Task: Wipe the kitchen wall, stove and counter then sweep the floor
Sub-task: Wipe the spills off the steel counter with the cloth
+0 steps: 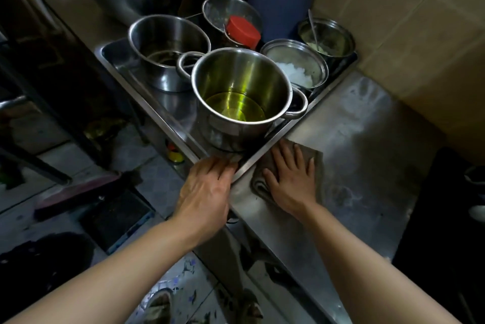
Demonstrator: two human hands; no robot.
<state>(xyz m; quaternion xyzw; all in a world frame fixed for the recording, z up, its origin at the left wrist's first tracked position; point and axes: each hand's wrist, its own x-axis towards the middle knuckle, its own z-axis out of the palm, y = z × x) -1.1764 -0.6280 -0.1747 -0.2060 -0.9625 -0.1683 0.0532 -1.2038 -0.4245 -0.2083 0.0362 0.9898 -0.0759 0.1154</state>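
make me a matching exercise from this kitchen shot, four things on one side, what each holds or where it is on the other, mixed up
Things:
1. big pot
2. cloth
3. jar
4. small bowl

Descriptions:
A. topped with a red lid
B. flat under the right hand on the steel counter
C. holds yellow-green liquid
D. holds something white

Pairs: 1-C, 2-B, 3-A, 4-D
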